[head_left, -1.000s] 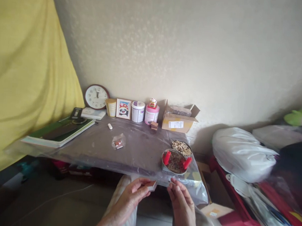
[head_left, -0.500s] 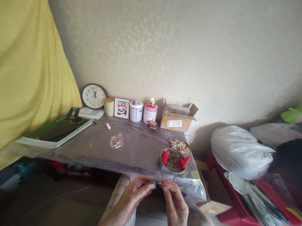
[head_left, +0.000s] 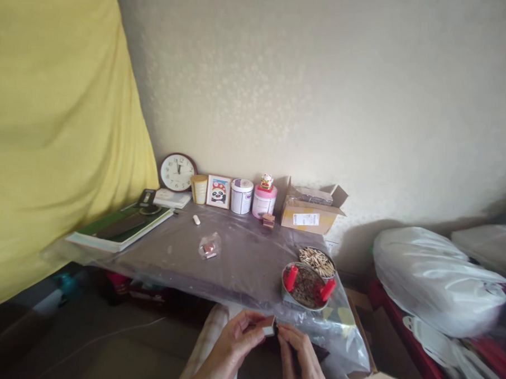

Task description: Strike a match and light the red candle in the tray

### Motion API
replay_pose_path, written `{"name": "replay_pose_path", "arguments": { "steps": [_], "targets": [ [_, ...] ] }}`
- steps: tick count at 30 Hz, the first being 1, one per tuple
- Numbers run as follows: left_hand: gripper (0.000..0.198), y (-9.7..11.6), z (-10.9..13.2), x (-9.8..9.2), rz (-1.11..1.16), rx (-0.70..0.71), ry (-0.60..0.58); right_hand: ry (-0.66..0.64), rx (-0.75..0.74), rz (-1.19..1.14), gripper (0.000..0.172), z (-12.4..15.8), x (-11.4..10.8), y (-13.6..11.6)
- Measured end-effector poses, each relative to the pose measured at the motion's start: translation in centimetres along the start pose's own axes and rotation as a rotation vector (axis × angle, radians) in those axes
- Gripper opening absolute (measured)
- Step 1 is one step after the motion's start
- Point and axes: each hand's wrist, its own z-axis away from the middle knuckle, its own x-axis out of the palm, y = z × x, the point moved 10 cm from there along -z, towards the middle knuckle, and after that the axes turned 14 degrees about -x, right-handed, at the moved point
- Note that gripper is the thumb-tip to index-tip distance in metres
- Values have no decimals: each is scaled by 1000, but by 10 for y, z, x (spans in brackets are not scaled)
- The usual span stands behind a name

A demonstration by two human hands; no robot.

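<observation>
My left hand (head_left: pixel 237 341) holds a small matchbox (head_left: pixel 267 326) between thumb and fingers, one end facing right. Close by that end, my right hand (head_left: pixel 300 356) is closed in a pinch. A tiny dark spot shows at its fingertips, too small to name for certain. Both hands are in front of the table's near edge, over my lap. Beyond them on the table stands a round tin (head_left: pixel 305 287) with dark bits and two red tubes in it. A second tin behind it is heaped with matchsticks (head_left: pixel 317 262).
A bagged item (head_left: pixel 209 247) and a white oval piece (head_left: pixel 197 220) lie on the plastic-covered table (head_left: pixel 241 261). At the back stand a clock (head_left: pixel 178 172), tubs (head_left: pixel 241 197) and a cardboard box (head_left: pixel 313 211). A white bag (head_left: pixel 433 281) sits to the right.
The view has shifted, so the whole scene sits further right and lower. Both hands stay close together, with the matchbox still in my left and my right still pinched at its end.
</observation>
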Motion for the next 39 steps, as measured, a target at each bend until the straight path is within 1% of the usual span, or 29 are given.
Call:
{"name": "replay_pose_path", "arguments": {
  "steps": [3, 5, 7, 11, 18, 23, 33, 39],
  "targets": [
    [21, -2, -1, 0, 1, 2, -14, 83, 60, -23, 14, 3, -2, 3],
    [25, -2, -2, -1, 11, 12, -20, 129, 88, -31, 13, 3, -4, 2],
    [30, -4, -4, -1, 16, 16, -19, 144, 95, -30, 13, 2, -4, 0],
    [37, -8, -8, -8, 26, 20, 36, 142, 89, 21, 13, 0, -4, -1],
    [38, -10, -11, -10, -2, 0, 77, 160, 36, 81, 19, -3, -7, -1],
    [35, -12, -12, -12, 2, -13, 95, 157, 35, 92, 23, -4, -8, -1],
    [33, -13, -12, -11, 10, -34, 86, 190, 79, 51, 15, 7, -3, 5],
    [35, -11, -9, -9, -29, -25, 57, 176, 69, 65, 20, 7, -3, 2]
  ]
}}
